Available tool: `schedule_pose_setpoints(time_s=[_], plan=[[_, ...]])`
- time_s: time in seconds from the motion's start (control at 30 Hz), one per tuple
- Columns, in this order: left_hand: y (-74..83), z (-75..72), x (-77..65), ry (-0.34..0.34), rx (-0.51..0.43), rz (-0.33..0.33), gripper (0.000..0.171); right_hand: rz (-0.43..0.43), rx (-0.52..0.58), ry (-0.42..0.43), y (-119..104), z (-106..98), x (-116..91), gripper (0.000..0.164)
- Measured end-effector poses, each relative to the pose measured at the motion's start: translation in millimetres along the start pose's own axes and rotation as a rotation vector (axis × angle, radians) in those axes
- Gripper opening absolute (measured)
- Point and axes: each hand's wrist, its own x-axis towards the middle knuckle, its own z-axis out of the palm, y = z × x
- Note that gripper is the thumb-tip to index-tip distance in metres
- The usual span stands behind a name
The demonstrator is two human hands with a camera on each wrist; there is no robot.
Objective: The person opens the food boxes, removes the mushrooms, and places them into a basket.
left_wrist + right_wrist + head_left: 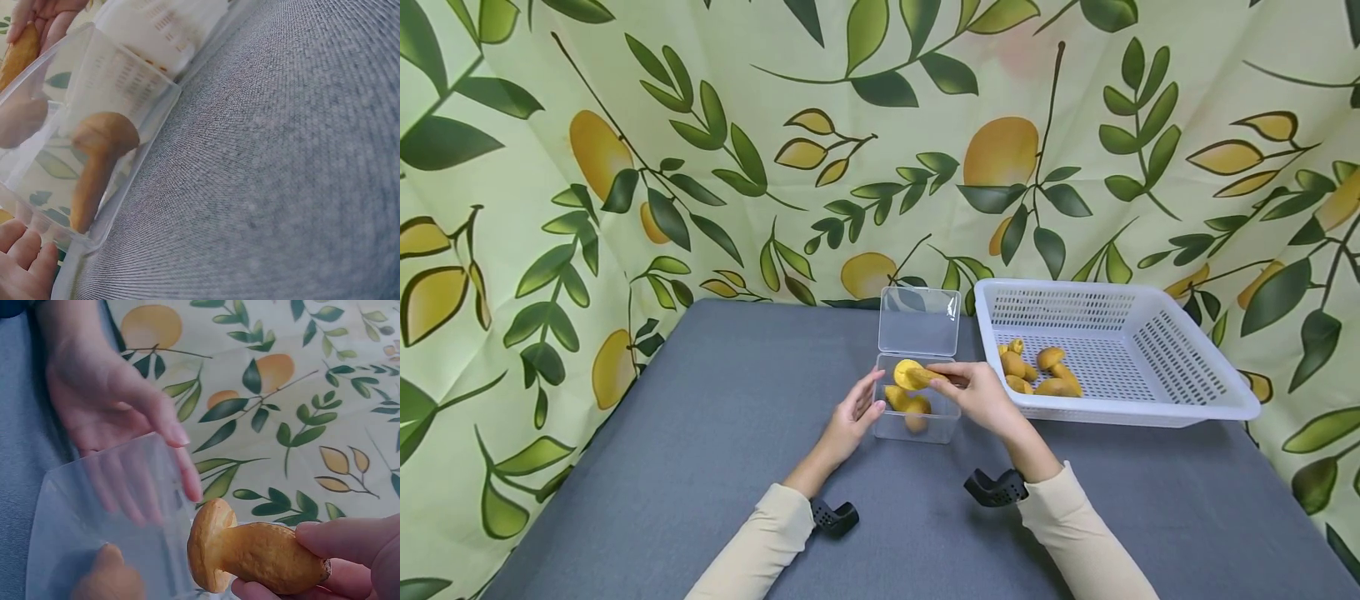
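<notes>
A yellow-brown mushroom (pixel 262 556) is pinched by its stem between the thumb and fingers of my right hand (pixel 983 398), cap pointing left. In the head view it hovers over a clear plastic box (pixel 936 432) whose lid (pixel 919 321) stands raised at the back. Two mushrooms show inside the box, one brown-capped (pixel 106 134) and lying near the front wall. My left hand (pixel 853 418) rests against the box's left side, its fingers fairly straight along the wall in the right wrist view and its thumb near the front corner.
Right of the box stands a white perforated plastic basket (pixel 1150 410), with several mushrooms (pixel 1060 387) gathered at its left end. A grey cloth (pixel 715 383) covers the table. Behind hangs a leaf-and-fruit patterned curtain (pixel 925 125).
</notes>
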Motion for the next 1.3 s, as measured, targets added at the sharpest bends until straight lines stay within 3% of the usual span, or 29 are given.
schedule_pose_setpoints(time_s=[0.23,0.67,1.0,1.3], plan=[[0.0,-0.2,0.4,-0.005,0.002,0.018,0.048,0.068,0.07,0.019,-4,-13,-6,0.033],[-3.5,0.3,-0.4,-0.012,-0.013,-0.014,0.049,0.096,0.123,0.092,-5,-38,-14,0.037],[-4.1,0.7,0.0,-0.001,0.002,0.011,0.047,0.129,0.202,0.22,5,-66,-24,0.043],[-2.4,0.6,0.8,-0.001,0.028,-0.006,0.048,0.105,0.368,0.284,21,-86,-29,0.046]])
